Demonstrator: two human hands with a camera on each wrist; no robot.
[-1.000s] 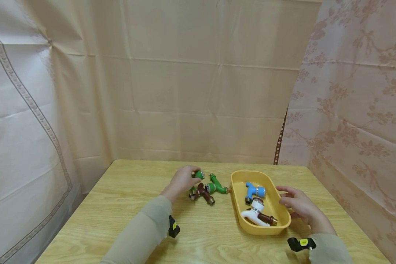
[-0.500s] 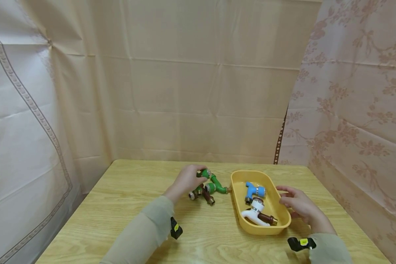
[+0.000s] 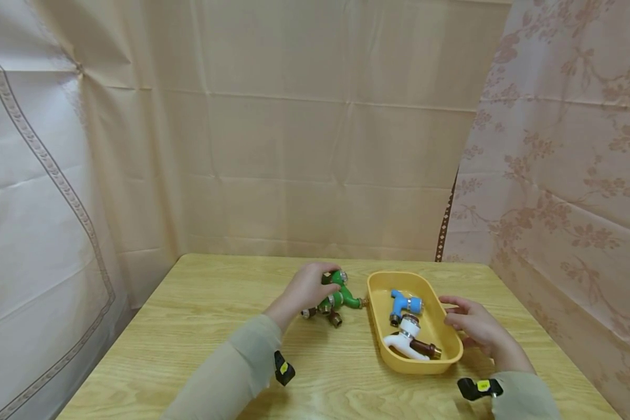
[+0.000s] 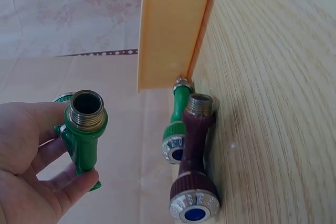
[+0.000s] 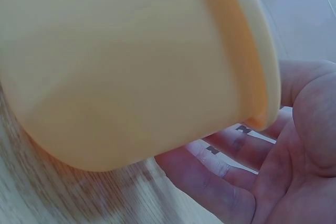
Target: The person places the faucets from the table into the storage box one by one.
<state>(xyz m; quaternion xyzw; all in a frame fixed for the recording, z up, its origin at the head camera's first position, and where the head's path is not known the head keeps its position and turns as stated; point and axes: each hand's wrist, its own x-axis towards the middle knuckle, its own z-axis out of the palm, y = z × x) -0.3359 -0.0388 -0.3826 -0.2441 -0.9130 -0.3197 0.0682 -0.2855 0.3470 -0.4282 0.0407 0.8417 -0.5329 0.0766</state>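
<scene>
My left hand (image 3: 307,286) grips a green tap (image 4: 84,145) between thumb and fingers, above the table. In the left wrist view its threaded end faces the camera. Below it lie a brown tap (image 4: 195,140) and another green tap (image 4: 181,100), whose threaded tip is close to the yellow tray (image 3: 415,366). My right hand (image 3: 478,326) rests at the tray's right side, fingers loosely bent against the outer wall and rim. Inside the tray are a blue tap (image 3: 401,303), a white tap (image 3: 399,341) and a brown tap (image 3: 424,348) partly hidden by the white one.
The wooden table (image 3: 199,326) has a pale curtain (image 3: 315,146) behind it and a flowered curtain (image 3: 572,192) on the right. A black wrist mount (image 3: 283,368) is at the left sleeve, and another mount (image 3: 478,388) at the right.
My left hand has moved a little to the right with the green tap, now over the taps on the table. My right hand and the tray have stayed in place.
</scene>
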